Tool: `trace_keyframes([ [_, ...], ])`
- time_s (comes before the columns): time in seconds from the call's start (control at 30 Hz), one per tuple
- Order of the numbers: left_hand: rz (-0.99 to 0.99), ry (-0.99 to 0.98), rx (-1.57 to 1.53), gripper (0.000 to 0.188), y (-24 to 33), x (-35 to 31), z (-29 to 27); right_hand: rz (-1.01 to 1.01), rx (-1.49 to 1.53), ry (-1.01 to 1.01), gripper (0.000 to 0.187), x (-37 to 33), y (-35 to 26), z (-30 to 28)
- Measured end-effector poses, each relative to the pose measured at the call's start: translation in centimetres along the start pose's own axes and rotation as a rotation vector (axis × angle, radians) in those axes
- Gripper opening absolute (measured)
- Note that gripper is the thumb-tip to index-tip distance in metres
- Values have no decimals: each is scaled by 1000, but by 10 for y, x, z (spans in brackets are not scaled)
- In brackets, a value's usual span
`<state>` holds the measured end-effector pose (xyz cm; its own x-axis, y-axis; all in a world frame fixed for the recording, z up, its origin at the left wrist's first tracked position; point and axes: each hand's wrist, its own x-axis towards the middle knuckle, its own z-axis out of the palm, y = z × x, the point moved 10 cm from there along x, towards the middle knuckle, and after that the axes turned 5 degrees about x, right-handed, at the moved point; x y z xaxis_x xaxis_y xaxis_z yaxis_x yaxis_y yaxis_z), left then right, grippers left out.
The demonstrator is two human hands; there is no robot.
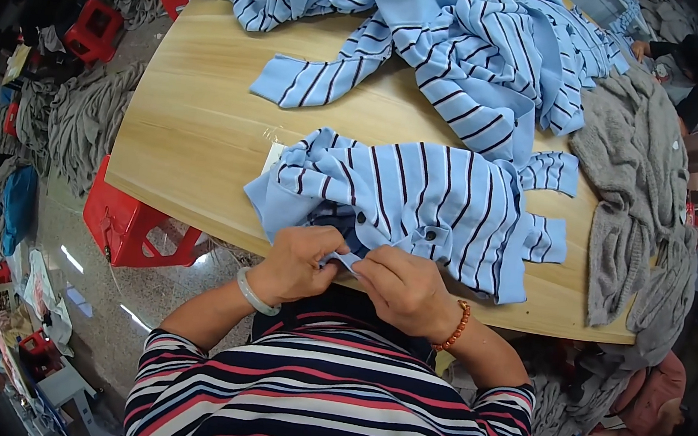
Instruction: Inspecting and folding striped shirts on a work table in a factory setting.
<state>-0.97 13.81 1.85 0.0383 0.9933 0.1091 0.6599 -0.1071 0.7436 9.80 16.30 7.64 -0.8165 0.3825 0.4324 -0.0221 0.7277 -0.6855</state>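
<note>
A light blue knit cardigan point(421, 192) with dark and white stripes lies in front of me at the table's near edge, its sleeves off to the right. Dark buttons show along its front band. My left hand point(303, 256) pinches the edge of that band, thumb and fingers closed. Close beside it, my right hand point(403, 284) grips the same band, also with closed fingers. Only a small bit of pale blue fabric shows between the two hands. The fingertips are partly hidden by the folds.
More striped blue cardigans point(487, 61) are heaped at the far side of the wooden table point(197, 115). Grey knitwear point(628, 189) hangs over its right edge. A red plastic stool point(129, 223) stands at the left below the tabletop. Other people point(652, 395) sit at the right.
</note>
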Motion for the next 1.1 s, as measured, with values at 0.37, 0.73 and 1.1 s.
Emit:
trace_keyframes([
  [0.37, -683, 31, -1562, 38, -108, -11, 70, 110, 207, -35, 18, 1, 21, 11],
  [0.73, -229, 181, -628, 15, -44, 8, -5, 97, -30, 160, 10, 4, 15, 2],
  [1.1, -334, 262, -761, 9, -39, 9, 7, 137, -110, 155, 13, -4, 22, 1],
])
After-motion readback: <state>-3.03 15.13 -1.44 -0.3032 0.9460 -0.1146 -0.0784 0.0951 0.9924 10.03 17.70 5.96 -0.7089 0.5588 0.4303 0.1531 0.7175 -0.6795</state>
